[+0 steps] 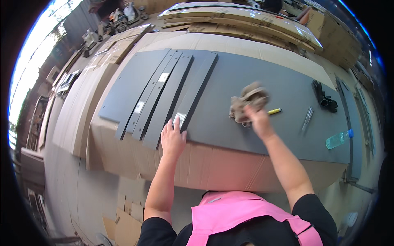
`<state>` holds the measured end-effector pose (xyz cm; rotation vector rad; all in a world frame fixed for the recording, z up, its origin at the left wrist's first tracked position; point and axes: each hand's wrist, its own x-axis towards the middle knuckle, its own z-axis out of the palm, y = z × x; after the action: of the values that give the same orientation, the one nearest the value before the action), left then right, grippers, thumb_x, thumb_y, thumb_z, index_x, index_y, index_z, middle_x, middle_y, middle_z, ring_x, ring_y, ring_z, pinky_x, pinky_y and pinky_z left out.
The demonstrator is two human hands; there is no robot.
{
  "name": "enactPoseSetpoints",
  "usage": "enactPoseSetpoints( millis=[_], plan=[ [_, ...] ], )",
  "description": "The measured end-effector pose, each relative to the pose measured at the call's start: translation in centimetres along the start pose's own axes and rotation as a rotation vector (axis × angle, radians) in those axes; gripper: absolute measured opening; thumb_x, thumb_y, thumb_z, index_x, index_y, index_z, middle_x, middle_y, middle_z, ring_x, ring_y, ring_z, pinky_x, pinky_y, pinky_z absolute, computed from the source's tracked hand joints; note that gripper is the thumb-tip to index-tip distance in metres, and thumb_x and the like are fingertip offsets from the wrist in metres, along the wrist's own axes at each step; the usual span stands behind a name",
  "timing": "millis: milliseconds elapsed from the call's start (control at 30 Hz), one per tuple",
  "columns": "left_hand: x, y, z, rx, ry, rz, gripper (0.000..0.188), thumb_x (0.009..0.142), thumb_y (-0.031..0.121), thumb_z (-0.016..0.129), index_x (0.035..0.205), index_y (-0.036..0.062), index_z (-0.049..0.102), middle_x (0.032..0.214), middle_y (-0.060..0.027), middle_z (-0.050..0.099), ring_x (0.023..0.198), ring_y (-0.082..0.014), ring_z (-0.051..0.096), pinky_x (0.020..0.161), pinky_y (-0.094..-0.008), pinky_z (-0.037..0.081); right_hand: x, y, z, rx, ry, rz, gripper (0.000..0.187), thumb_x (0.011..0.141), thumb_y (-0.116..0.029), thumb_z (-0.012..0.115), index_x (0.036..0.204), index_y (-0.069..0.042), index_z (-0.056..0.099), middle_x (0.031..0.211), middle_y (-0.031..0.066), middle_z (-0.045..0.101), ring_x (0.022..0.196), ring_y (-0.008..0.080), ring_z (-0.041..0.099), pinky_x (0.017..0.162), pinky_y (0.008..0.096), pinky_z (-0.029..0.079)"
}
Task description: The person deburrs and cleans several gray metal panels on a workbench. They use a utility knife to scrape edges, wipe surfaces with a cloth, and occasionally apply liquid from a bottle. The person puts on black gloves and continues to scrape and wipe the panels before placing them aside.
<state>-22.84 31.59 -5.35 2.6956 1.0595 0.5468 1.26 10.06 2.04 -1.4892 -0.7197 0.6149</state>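
right grip [259, 121]: closed around beige cloth [250, 98], motion-blurred, over grey board [291, 82] | left grip [172, 141]: fingers spread, on labelled strip [193, 84] | yellow marker [275, 111]: just right of cloth | silver tool [307, 118], black gloves [324, 97], blue-capped bottle [338, 140]: farther right

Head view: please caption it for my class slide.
The right hand holds a crumpled beige cloth over a large grey panel; the left hand touches a narrow grey board.
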Motion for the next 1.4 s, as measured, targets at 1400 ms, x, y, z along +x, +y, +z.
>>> enactPoseSetpoints(
  millis=[1400],
  plan=[
    [-1.8,5.6,1.1,-0.083,-0.164,0.058,0.064,0.082,0.018,0.077,0.141,0.0066,0.056,0.135,-0.0195,0.051,0.113,-0.0391,0.053,0.101,-0.0480,0.043,13.8,8.4,6.4,-0.859,-0.620,-0.693,0.037,0.097,-0.026,0.063,0.132,-0.015,0.067,0.148,-0.0018,0.057,0.142,0.0199,0.045,0.120,0.0495,0.025]
  ],
)
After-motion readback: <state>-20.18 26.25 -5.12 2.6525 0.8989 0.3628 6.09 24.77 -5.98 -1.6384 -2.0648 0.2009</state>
